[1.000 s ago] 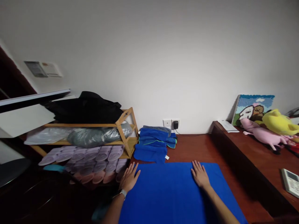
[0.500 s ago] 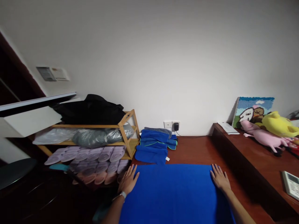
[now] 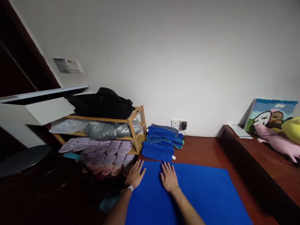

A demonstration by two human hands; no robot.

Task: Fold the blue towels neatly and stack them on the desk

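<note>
A blue cloth lies spread flat on the reddish-brown wooden table. My left hand rests at the cloth's far left corner, fingers spread, a watch on its wrist. Flat on the cloth near its far edge lies my right hand, fingers apart, a short way right of the left one. Neither hand holds anything. Just beyond them sits a pile of folded blue cloths with a small white tag.
Left of the table stands a wooden rack with slippers, plastic-wrapped items and a black bag. A plugged-in adapter is on the wall. On the raised right surface are papers, a picture and plush toys.
My right hand has moved left across the cloth, from its far right corner to near my left hand. The view has shifted, so the surroundings sit further right.
</note>
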